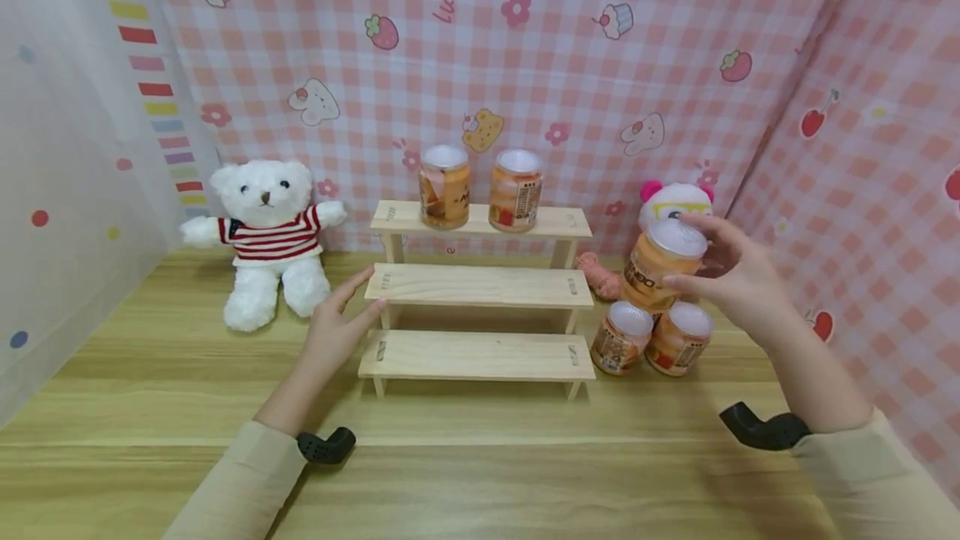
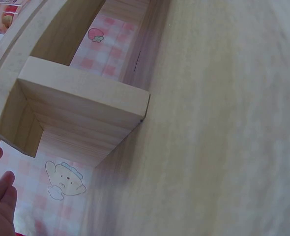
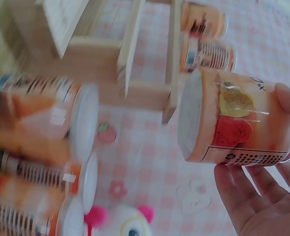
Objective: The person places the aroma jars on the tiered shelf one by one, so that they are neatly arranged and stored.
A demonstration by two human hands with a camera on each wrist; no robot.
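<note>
Holding a printed can (image 1: 660, 269) in right hand (image 1: 750, 282), thumb and fingers curled round its sides, spread only to can width. Off the table (image 1: 480, 465), slightly tilted, right of the wooden stand (image 1: 480, 283). Touching left end of middle board with left hand (image 1: 334, 333), fairly wide: thumb at front corner, index finger at back. Can't tell how hard. In head view: two cans on top tier (image 1: 444, 187), two below the held can (image 1: 678, 342). In right wrist view: three grouped on the table, so one mostly hidden from head camera; also yellow and red label pictures, turned away in head view. In left wrist view only: underside and leg at the stand's end, near left fingertips (image 2: 0, 186).
</note>
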